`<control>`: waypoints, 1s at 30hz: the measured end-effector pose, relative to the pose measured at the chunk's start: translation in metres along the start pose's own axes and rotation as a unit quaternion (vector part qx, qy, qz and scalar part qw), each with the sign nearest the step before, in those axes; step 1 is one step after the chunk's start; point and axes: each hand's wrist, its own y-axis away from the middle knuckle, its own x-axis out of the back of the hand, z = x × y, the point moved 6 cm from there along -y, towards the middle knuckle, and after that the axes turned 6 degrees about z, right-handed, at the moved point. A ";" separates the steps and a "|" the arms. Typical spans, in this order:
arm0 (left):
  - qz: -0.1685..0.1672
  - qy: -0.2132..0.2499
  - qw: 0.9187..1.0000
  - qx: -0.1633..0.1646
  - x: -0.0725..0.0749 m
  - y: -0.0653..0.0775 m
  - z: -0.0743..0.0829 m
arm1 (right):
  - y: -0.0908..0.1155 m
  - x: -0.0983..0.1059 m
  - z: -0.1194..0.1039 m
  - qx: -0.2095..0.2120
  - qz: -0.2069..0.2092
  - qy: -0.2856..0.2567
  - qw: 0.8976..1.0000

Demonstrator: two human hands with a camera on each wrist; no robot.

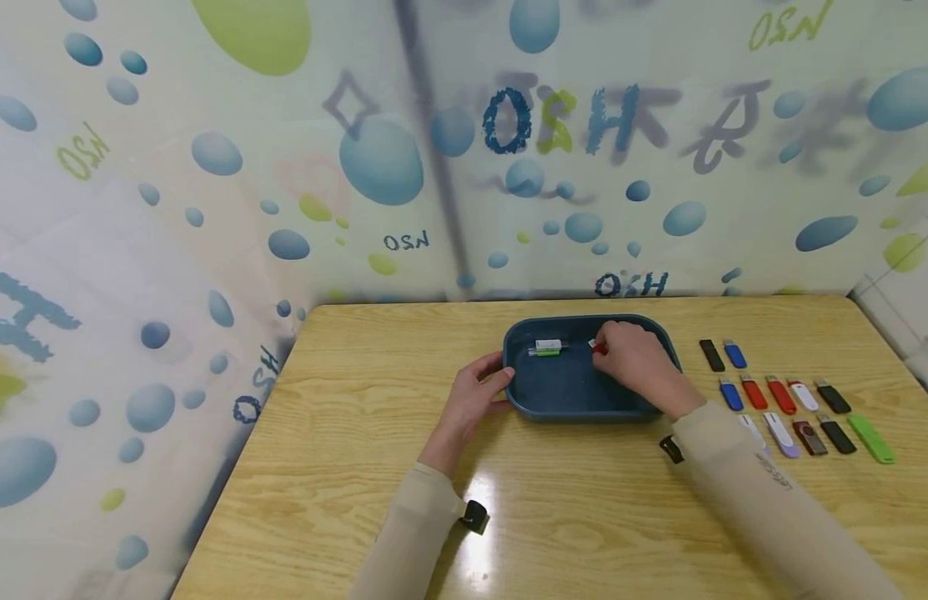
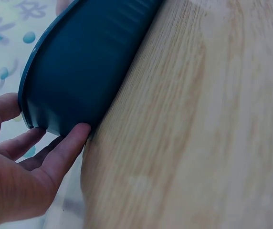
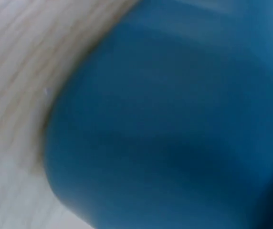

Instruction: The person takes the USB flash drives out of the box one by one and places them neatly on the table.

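A dark blue rectangular tray [image 1: 554,390] stands on the wooden table, its outer wall [image 2: 79,62] large in the left wrist view. My left hand [image 1: 473,398] holds the tray's left end, thumb at the rim and fingers against the outer wall. Over the tray's right part, my right hand [image 1: 636,360] pinches a small red USB stick [image 1: 599,347] with a pale connector end, mostly covered by the fingers. To its left inside the tray lie a white USB stick [image 1: 549,344] and a green one [image 1: 547,353]. Only the tray's wall [image 3: 165,114] and some table fill the right wrist view.
Right of the tray, several USB sticks lie in rows, among them a black one [image 1: 711,355], a blue one [image 1: 734,354], a red one [image 1: 781,395] and a green one [image 1: 872,439]. A patterned wall covering [image 1: 464,225] rises behind the table [image 1: 343,467].
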 end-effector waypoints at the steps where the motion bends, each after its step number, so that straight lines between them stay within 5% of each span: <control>1: 0.000 0.000 1.000 0.000 0.000 0.000 0.000 | 0.001 0.003 0.001 -0.003 0.002 -0.003 1.000; 16: 0.006 -0.009 1.000 -0.004 -0.001 0.001 0.001 | 0.019 0.043 0.018 -0.014 0.033 -0.049 0.998; 30: 0.004 0.002 1.000 -0.001 0.000 0.000 0.000 | 0.034 0.081 0.070 -0.055 0.067 -0.051 0.995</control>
